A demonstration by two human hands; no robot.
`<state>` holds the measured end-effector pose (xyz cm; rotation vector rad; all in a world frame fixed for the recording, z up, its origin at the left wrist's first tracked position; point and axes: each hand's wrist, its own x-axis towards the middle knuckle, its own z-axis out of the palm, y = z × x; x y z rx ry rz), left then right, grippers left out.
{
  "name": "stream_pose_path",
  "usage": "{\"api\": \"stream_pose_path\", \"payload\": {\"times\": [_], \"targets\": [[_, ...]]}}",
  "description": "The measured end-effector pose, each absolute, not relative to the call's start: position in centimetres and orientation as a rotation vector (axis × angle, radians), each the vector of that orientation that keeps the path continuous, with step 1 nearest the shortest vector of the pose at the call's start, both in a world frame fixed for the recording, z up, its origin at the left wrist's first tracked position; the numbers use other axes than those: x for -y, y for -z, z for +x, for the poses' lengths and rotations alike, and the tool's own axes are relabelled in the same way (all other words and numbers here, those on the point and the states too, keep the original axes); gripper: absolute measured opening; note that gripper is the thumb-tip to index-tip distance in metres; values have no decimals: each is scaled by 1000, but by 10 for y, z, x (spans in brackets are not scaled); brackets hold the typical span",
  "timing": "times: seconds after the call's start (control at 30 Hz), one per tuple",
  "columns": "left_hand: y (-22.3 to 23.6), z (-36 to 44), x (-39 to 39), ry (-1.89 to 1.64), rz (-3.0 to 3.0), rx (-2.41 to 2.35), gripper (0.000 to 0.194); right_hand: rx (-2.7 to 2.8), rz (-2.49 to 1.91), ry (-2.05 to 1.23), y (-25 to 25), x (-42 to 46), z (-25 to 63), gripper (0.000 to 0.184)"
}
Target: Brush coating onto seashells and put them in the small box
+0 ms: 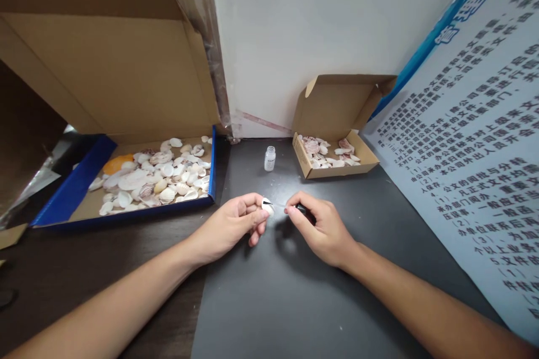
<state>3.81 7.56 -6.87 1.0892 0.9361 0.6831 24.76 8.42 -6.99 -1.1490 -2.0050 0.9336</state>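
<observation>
My left hand [238,221] pinches a small white seashell [268,208] between thumb and forefinger above the grey mat. From the right, my right hand [320,227] grips a brush [275,205] by its black cap [307,214]. The brush's thin clear stem points left, and its dark tip lies at the shell's face; whether it touches is too small to tell. Behind both hands a small clear bottle [270,159] with a pale label stands upright and uncapped.
At the left, an open blue-edged cardboard box [210,179] holds many seashells [155,173]. A smaller open brown box [343,171] with shells stands at the back right. A white wall [303,22] rises behind, and a printed poster [475,140] leans along the right.
</observation>
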Motion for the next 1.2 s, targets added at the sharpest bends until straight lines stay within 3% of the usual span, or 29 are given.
{"api": "stream_pose_path", "payload": {"times": [1.2], "targets": [[65, 40, -74, -734, 1073, -899, 30, 2044, -1133, -960, 73, -78, 246, 19]]}}
